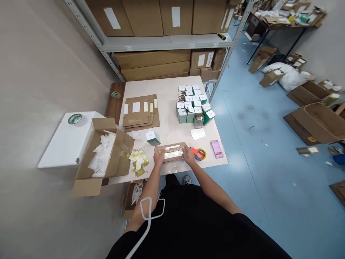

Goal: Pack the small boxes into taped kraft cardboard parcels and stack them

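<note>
A small brown cardboard box (172,152) with pale strips and shiny tape on its upper face lies at the front of the table, between my hands. My left hand (159,156) grips its left end, and my right hand (188,154) is closed on its right end. Just beyond my left hand is a small green-and-white box (152,138). An orange-handled tool (195,153) rests by my right hand, overlapping a roll of tape (201,154). Crumpled yellow and white strips (138,160) lie to the left of the cardboard box.
Several green-and-white boxes (192,99) stand at the back right of the table (167,104). Flattened cardboard (140,111) lies at the back left. An open carton (124,151) of white scraps overlaps the left edge. A shelf rack (161,43) with cartons rises behind.
</note>
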